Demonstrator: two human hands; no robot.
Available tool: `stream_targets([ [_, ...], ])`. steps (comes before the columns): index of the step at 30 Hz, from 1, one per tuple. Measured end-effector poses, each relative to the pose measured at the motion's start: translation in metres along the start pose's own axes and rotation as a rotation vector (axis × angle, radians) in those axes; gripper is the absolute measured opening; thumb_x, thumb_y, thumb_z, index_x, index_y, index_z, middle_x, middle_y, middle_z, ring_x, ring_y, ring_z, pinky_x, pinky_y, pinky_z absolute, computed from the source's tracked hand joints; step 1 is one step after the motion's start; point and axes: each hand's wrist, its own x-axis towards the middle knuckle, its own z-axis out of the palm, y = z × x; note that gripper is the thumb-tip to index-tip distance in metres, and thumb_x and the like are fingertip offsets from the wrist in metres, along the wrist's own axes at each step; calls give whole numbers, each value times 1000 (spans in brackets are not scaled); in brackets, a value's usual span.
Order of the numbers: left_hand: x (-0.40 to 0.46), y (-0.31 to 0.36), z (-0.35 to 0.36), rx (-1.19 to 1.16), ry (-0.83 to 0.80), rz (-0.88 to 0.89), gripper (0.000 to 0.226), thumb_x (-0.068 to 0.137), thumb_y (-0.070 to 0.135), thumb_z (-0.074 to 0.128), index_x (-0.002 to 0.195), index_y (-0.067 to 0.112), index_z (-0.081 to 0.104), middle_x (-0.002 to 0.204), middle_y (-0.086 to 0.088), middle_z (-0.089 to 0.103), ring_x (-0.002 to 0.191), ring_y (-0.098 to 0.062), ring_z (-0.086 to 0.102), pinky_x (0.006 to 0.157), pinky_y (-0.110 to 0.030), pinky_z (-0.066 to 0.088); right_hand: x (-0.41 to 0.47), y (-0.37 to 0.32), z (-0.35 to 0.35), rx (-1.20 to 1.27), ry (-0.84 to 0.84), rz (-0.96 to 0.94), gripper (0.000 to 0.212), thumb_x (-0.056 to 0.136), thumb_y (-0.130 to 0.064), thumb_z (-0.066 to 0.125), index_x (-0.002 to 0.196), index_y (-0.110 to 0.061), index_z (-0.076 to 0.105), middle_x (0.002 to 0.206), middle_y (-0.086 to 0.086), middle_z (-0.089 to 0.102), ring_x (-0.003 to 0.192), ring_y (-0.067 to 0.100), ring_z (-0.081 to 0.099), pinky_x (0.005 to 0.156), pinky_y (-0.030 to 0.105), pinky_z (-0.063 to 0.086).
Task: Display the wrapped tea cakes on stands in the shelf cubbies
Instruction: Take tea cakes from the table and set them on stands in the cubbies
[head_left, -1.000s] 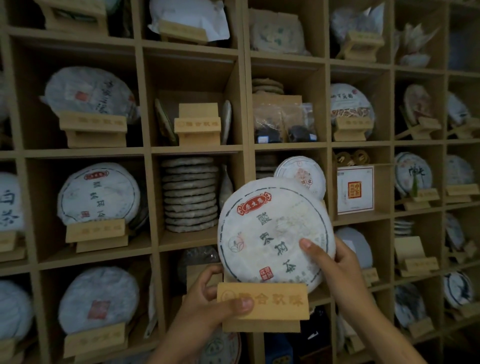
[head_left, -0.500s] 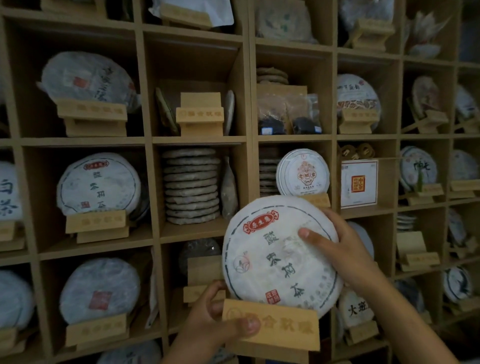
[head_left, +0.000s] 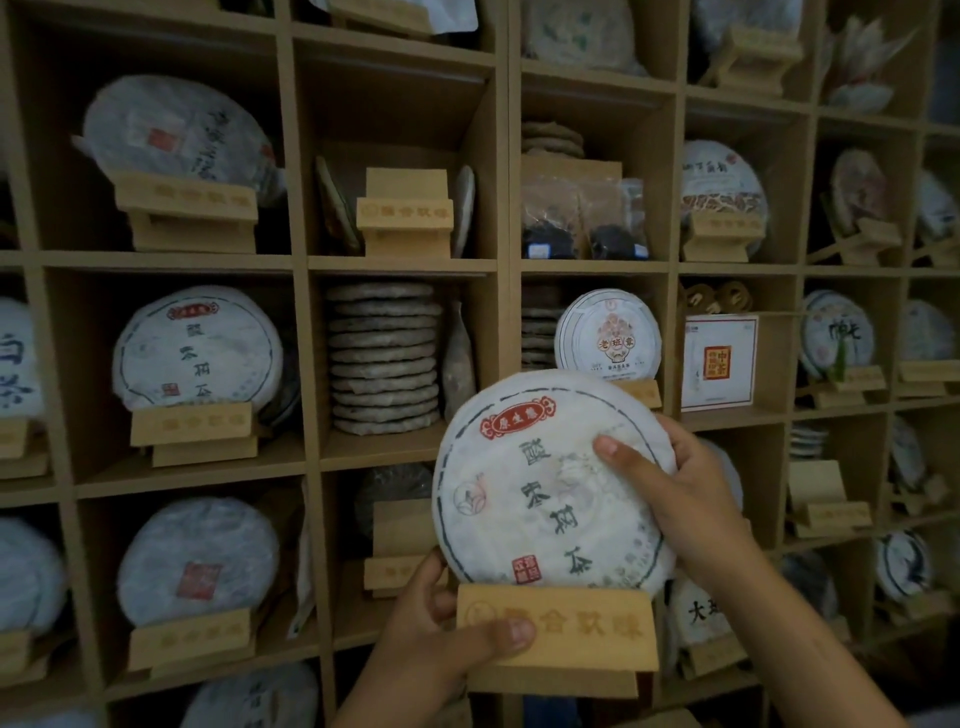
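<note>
Head view: left hand (head_left: 441, 623) grips stand (head_left: 558, 631) from below-left, thumb across its front. Right hand (head_left: 680, 499) holds tea cake (head_left: 524, 493) by its right rim, fingers curled behind. Cake upright on stand, before shelf (head_left: 506, 208).

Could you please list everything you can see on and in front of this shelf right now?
shelf: one, tan wood, a grid of cubbies filling the view.
held tea cake: one, white wrapper with red label, sitting in the held stand, in front of the shelf.
held stand: one, pale wood, low centre.
matching tea cake: one, white, on a stand, middle-left cubby.
bare cake stack: one stack, grey-brown, middle cubby.
empty stand: one, pale wood, cubby above the stack.
white box: one, red seal, right of centre.
left hand: grips the held stand.
right hand: grips the held tea cake's right edge.
</note>
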Motion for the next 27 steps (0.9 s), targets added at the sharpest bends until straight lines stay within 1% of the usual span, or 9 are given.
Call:
stream_targets([
  [5, -2, -12, -3, -6, 32, -8, 101, 26, 12, 93, 120, 19, 56, 94, -10, 77, 82, -21, 75, 58, -24, 57, 0, -10, -7, -256, -167, 36, 30, 78, -37, 70, 106, -29, 68, 98, -8, 77, 87, 9, 74, 74, 29, 60],
  [8, -3, -16, -2, 6, 21, -26, 111, 20, 17, 99, 122, 18, 56, 98, -13, 76, 87, -24, 74, 62, -25, 58, 1, -14, -13, -269, -233, 105, 24, 83, -32, 69, 107, -27, 68, 96, -9, 77, 86, 10, 74, 72, 27, 60],
  [11, -5, -19, -5, 2, 21, -43, 103, 28, 11, 95, 123, 20, 56, 100, -14, 76, 90, -26, 74, 63, -28, 59, 1, -18, -20, -281, -286, 185, 29, 80, -36, 67, 107, -24, 70, 96, -5, 78, 88, 14, 74, 79, 32, 59],
  [15, -5, -25, -6, 42, 27, -50, 112, 25, 23, 101, 126, 25, 55, 106, -9, 75, 99, -26, 72, 81, -40, 59, 4, -21, -24, -332, -360, 268, 33, 79, -39, 67, 103, -18, 74, 96, 1, 78, 88, 17, 75, 81, 31, 56],
  [18, -5, -28, -4, 25, 10, -57, 105, 30, 15, 96, 126, 24, 54, 106, -9, 75, 97, -26, 72, 73, -34, 60, 7, -22, -26, -394, -364, 260, 29, 83, -38, 67, 100, -16, 75, 94, 0, 78, 87, 16, 75, 78, 28, 57],
  [21, -5, -25, -3, -8, 16, -37, 111, 20, 17, 100, 122, 24, 56, 105, -8, 75, 93, -25, 73, 66, -31, 60, 7, -21, -29, -443, -222, 57, 23, 84, -35, 68, 104, -24, 71, 95, -10, 75, 86, 0, 70, 68, 12, 52],
  [22, -4, -25, -3, -8, 28, -22, 115, 14, 21, 101, 121, 24, 57, 104, -9, 76, 92, -25, 73, 64, -30, 60, 6, -20, -30, -420, -167, 8, 25, 83, -33, 68, 107, -27, 68, 97, -12, 73, 87, -2, 68, 66, 12, 51],
  [25, 2, -21, -7, -8, 85, 18, 119, 6, 28, 100, 117, 23, 58, 98, -8, 77, 86, -23, 74, 61, -27, 58, 0, -11, -31, -250, -194, 57, 37, 79, -26, 71, 115, -28, 62, 103, -10, 74, 93, 3, 70, 69, 21, 58],
  [27, 5, -16, -9, -8, 103, 35, 115, 10, 27, 100, 117, 22, 58, 97, -7, 77, 87, -22, 74, 62, -27, 58, -3, -3, -28, -243, -220, 77, 35, 81, -23, 70, 115, -24, 63, 105, -7, 74, 96, 10, 71, 76, 31, 61],
])
